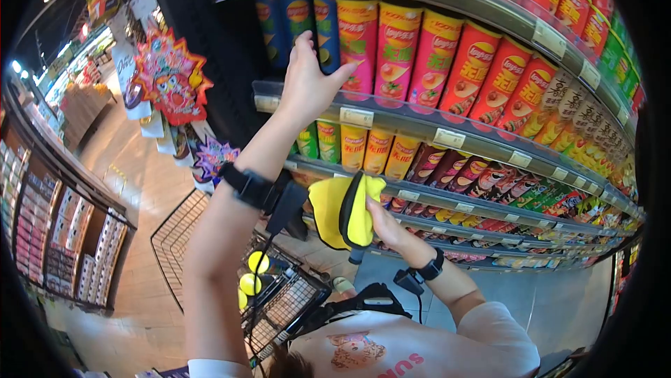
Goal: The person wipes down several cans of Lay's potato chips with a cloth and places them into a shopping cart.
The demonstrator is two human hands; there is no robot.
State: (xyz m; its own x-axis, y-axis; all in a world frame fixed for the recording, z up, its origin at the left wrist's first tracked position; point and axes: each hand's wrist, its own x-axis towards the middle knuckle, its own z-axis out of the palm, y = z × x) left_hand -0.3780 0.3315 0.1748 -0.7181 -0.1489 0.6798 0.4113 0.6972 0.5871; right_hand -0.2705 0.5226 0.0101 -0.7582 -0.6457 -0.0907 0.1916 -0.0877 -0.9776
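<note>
My left hand (311, 76) reaches to the shelf with thumb and fingers spread, its fingertips in front of the dark blue chip cans (326, 28). The thumb points toward a pink chip can with a yellow top (358, 46) just to the right. Lower down, my right hand (379, 218) grips a folded yellow cloth with black edging (333, 211). Below the cloth is a wire shopping cart (283, 308), where several cans with bright yellow lids (258, 261) lie. Black straps with small devices sit around both wrists.
Red chip cans (507, 74) continue the row to the right. A clear lip and price tags (356, 117) run along the shelf front (419, 116). Lower shelves carry yellow cans (377, 148) and more snacks. Colourful hanging signs (170, 77) are at the left, beyond a dark post.
</note>
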